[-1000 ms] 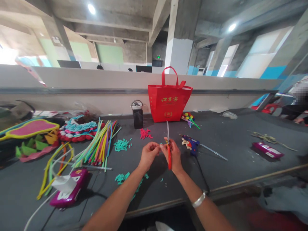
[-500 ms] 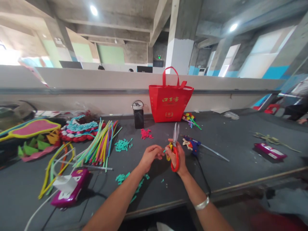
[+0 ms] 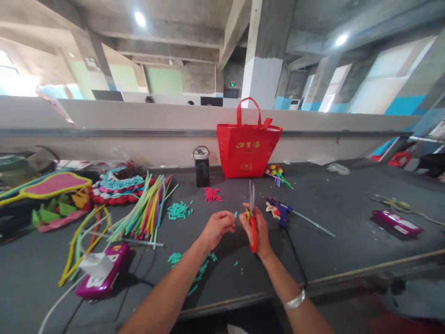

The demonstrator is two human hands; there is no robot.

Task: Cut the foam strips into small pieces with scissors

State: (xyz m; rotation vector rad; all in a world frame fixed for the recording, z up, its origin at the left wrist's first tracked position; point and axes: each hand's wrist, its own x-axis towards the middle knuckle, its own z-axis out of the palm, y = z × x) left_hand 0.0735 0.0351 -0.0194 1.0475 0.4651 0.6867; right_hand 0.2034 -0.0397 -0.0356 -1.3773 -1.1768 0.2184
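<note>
My left hand (image 3: 219,227) pinches a short teal pipe-cleaner piece (image 3: 236,215) between thumb and fingers, over the dark table. Just to its right, my right hand (image 3: 259,229) is closed around a pair of scissors (image 3: 253,227) with red and yellow handles, its blades pointing up and away from me. A gap separates the teal piece from the scissors. One heap of teal pieces (image 3: 179,210) lies beyond my left hand; another teal heap (image 3: 200,273) is partly hidden under my left forearm. Small red pieces (image 3: 212,195) lie further back.
A glue gun (image 3: 280,211) with a clear stick lies right of my hands, its cord trailing to the table edge. Long coloured pipe cleaners (image 3: 146,213) and a purple power strip (image 3: 104,273) are on the left. A red bag (image 3: 248,153) and a black-and-white container (image 3: 202,171) stand behind.
The scissors have drawn slightly away from my left hand, and their blades look closer together. The teal piece now shows at my left fingertips, apart from the scissors.
</note>
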